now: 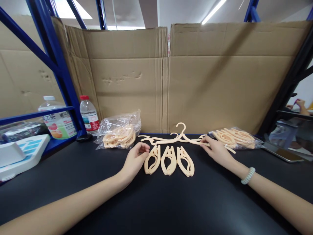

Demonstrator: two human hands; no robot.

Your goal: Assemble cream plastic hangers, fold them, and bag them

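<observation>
My right hand is closed, thumb and fingers pinching one arm of an unfolded cream plastic folding hanger at the back of the table. Its hook points up. At least one more opened hanger lies behind or beneath it; their overlap hides how many. Three folded hangers lie in a row in front: a left one, a middle one and a right one. Beside the left folded hanger is my left hand, fingers loosely curved and thumb apart, with nothing visible in it.
Clear plastic bags of folded hangers lie at the back, a left bag and a right bag. A red-capped bottle stands by the blue frame. A phone lies at right. Cardboard walls the back of the black table.
</observation>
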